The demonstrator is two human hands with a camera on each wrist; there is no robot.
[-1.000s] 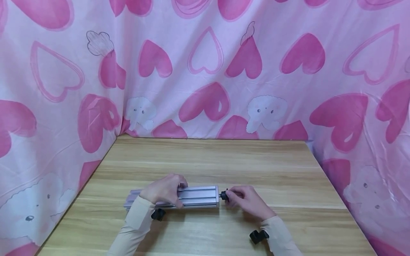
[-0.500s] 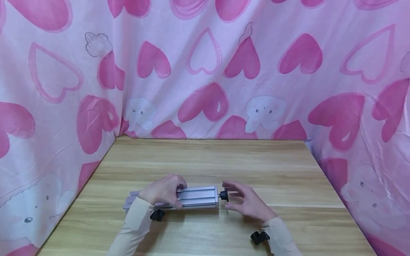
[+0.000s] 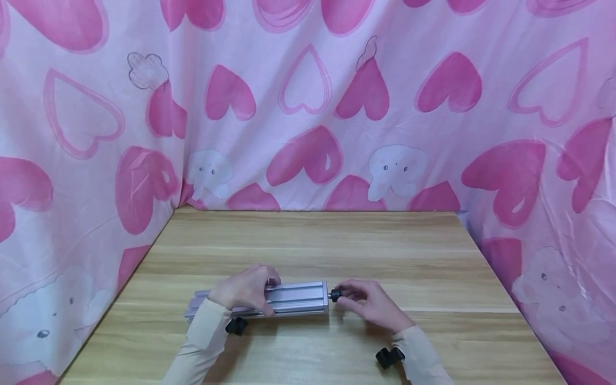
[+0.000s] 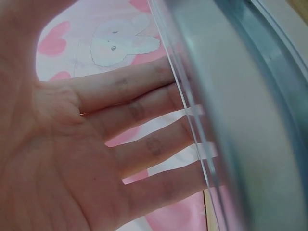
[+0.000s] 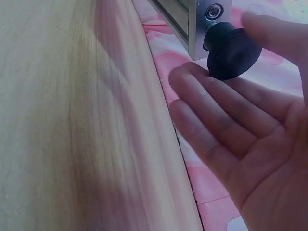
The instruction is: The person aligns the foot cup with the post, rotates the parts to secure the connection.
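A silver aluminium linear slide (image 3: 300,297) with long grooves lies crosswise over the near part of the table in the head view. My left hand (image 3: 243,290) grips its body from above, thumb on the near side and fingers over the far side. In the left wrist view, the straight fingers (image 4: 144,108) reach behind the metal edge. From the slide's right end plate (image 5: 196,31) a short shaft carries a round black knob (image 5: 234,54). My right hand (image 3: 372,306) holds this knob between thumb and fingers, the thumb at its upper edge in the right wrist view.
The wood-grain table (image 3: 313,235) meets a pink heart-patterned cloth (image 3: 308,155) at the back and both sides. Black wrist mounts (image 3: 389,358) sit at both cuffs, the left one (image 3: 236,326) just in front of the slide.
The right hand's fingers spread apart around the knob half a second ago, and now close on it again. The left hand and the slide stay in place.
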